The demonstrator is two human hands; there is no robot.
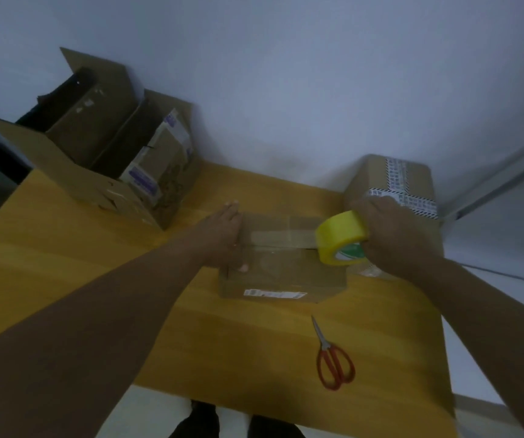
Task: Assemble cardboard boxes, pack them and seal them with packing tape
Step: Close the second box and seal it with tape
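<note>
A small closed cardboard box [281, 273] lies in the middle of the wooden table [96, 279]. A strip of clear tape runs across its top seam toward the right. My left hand [222, 238] lies flat on the box's left end, fingers straight, pressing it down. My right hand [393, 235] grips a yellow roll of packing tape [341, 237] at the box's right end, with the tape stretched from the roll onto the lid.
Red-handled scissors [333, 358] lie on the table in front of the box. A large open carton [102, 159] holding flattened boxes stands at the back left. A taped cardboard box [393, 181] stands at the back right, behind my right hand. A wall is close behind.
</note>
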